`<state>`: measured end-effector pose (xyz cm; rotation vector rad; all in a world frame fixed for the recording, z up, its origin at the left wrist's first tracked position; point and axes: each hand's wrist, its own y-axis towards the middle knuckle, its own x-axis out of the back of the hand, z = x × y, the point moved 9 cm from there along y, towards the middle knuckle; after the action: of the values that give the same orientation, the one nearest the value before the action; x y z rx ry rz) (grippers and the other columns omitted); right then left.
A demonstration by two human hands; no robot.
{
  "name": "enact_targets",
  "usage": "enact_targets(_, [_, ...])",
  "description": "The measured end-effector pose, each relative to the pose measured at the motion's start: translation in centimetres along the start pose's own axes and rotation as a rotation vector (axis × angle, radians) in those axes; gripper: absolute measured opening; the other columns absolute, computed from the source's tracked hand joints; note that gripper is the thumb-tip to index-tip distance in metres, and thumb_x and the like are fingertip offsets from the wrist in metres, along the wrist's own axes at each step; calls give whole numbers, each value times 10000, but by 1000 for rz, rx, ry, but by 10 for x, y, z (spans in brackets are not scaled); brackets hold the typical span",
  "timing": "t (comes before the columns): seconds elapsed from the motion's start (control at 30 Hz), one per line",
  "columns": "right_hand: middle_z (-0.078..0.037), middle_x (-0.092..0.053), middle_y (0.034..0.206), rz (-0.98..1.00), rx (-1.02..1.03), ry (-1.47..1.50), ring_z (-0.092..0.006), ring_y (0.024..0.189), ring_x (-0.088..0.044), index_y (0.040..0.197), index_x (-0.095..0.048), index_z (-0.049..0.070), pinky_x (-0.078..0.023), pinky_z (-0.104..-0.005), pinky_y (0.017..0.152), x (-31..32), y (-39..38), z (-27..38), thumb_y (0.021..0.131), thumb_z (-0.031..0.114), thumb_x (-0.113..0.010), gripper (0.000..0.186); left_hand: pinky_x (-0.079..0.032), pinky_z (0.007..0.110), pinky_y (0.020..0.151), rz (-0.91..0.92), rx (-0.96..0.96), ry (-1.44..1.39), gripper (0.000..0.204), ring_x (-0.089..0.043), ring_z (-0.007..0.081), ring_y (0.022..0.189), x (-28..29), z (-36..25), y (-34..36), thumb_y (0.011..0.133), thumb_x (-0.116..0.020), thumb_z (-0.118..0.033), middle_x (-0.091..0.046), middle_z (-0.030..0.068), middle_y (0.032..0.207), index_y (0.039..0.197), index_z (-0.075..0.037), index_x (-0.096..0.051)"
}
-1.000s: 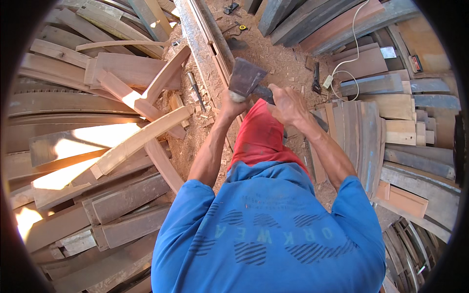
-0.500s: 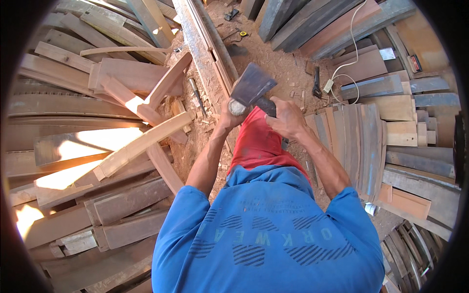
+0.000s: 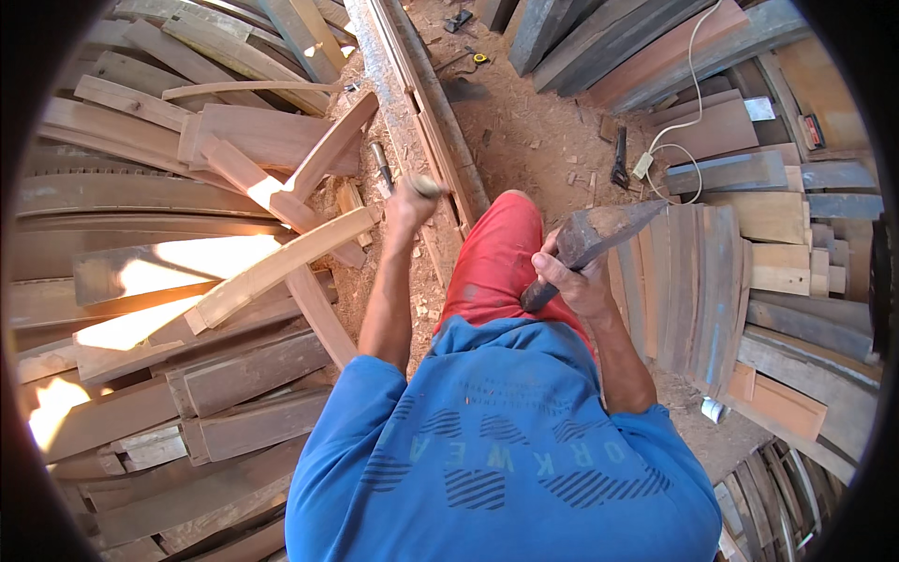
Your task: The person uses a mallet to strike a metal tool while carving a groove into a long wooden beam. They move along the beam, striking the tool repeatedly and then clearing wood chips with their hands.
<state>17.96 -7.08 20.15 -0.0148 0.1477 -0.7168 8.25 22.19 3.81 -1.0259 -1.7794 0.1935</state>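
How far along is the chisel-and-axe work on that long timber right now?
Done: wood chips litter the sawdust beside the long timber, so some cutting has taken place. In hand: the left hand grips a chisel handle at the timber; the right hand holds the axe raised off it. Left: cannot judge; the cut itself is hidden.

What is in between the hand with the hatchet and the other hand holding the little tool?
In the head view, the person's red-clad leg lies between the right hand, gripping the hatchet, and the left hand, gripping the chisel handle.

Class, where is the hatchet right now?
In the head view, the hatchet is right of centre, held in the right hand, beside the red shorts.
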Motion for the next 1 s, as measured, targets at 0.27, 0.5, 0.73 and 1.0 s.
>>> enact_targets(0.27, [-20,-631,745,79,-8,10,-107,660,-628,920,-630,49,-526,-276,629,31,11,-19,876,100,-773,158,-548,519,870,-132,127,76,770,-679,475,996,-81,-1,-27,773,-784,-467,-696,293,1061,1335,-49,-463])
enact_targets(0.5, [-3,-588,659,184,-191,-147,-110,591,-555,815,-620,38,-455,-302,563,69,23,-17,883,168,-734,186,-555,494,825,-210,147,16,730,-692,433,951,-81,-2,-31,740,-782,-416,-698,251,1035,1343,-107,-511])
enact_targets(0.73, [-9,-585,644,222,-375,-234,-87,585,-558,832,-622,22,-466,-293,545,120,20,-34,886,176,-730,195,-560,486,824,-270,160,62,585,-694,428,958,-80,-1,-31,762,-724,-322,-710,227,1020,1305,-162,-577])
enact_targets(1.0, [-11,-591,657,381,-374,-421,-90,594,-563,823,-631,20,-472,-291,550,119,42,-72,848,164,-751,189,-548,329,723,-311,71,-674,589,-638,157,813,-86,90,-35,763,-892,-295,-705,64,926,1215,-30,-623])
